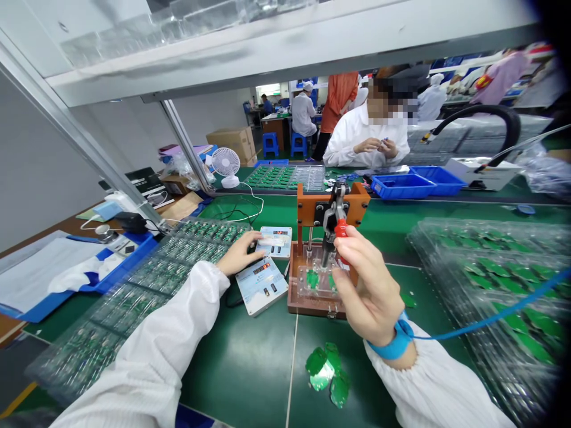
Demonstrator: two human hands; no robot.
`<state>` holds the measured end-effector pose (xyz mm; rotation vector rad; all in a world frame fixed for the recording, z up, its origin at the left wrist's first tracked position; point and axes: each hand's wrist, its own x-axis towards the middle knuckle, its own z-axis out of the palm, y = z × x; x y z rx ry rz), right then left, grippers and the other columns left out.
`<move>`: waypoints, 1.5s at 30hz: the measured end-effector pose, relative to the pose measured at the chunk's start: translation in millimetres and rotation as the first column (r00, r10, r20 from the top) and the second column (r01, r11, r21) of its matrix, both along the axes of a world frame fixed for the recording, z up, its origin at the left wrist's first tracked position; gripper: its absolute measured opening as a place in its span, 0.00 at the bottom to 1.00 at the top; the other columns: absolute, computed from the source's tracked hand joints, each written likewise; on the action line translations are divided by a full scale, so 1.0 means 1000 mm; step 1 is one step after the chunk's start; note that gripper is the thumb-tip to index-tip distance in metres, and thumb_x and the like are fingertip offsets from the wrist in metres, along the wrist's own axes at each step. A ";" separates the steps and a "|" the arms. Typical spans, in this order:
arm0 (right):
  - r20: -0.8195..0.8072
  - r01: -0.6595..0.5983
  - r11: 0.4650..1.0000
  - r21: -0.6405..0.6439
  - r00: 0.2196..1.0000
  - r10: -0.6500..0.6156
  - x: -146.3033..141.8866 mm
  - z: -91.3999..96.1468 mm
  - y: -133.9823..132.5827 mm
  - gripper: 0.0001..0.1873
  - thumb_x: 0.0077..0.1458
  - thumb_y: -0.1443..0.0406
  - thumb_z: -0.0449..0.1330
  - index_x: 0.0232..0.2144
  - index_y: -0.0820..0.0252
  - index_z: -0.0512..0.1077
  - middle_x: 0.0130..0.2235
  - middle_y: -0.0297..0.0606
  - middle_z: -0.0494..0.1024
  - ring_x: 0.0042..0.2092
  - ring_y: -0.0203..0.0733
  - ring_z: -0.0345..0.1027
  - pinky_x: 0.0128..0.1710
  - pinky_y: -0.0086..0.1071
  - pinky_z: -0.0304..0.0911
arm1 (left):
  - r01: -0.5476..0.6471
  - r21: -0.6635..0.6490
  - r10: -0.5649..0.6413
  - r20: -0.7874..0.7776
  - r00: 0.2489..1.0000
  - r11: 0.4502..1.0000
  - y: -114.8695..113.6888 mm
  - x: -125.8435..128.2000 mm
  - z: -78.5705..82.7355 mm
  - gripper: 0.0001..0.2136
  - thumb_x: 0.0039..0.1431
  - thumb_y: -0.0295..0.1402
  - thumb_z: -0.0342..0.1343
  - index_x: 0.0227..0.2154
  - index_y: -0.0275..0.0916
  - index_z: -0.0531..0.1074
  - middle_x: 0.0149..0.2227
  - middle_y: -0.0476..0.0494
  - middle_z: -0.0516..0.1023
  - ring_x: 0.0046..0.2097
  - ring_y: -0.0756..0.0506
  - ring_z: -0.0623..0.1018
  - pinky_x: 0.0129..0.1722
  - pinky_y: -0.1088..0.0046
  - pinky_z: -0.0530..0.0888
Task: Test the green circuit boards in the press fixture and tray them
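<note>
Left tray: filled with green boards (154, 276), left of the grip, beyond the left hand.
Left hand (238, 254): grasping nothing, fingers laid out on the upper meter (282, 249).
Lower meter (261, 288): left of the grip, below the upper one; both displays lit red.
Jig (303, 303): under the grip and to its left.
Jig boards (312, 278): in place beneath the clear plate; whether the plunger presses down, I cannot tell.
Loose boards (316, 361): a small pile below the grip, outside the jig, apparently left to handle or set aside.
Right hand (372, 291): fingers wrapped on the red handle (341, 229); this work looks mid-cycle.
Right trays (419, 238): stacked right of the grip, holding more boards.
</note>
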<state>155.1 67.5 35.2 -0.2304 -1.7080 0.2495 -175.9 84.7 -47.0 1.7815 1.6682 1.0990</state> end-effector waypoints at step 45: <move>0.036 -0.024 0.998 -0.054 0.999 0.026 0.005 0.000 0.009 0.31 0.62 0.77 0.58 0.63 0.49 0.67 0.62 0.38 0.72 0.67 0.50 0.61 0.65 0.53 0.65 | -0.279 -0.052 0.277 0.393 0.877 0.959 0.001 -0.024 -0.024 0.20 0.47 0.44 0.68 0.20 0.40 0.62 0.19 0.50 0.72 0.21 0.50 0.72 0.21 0.77 0.67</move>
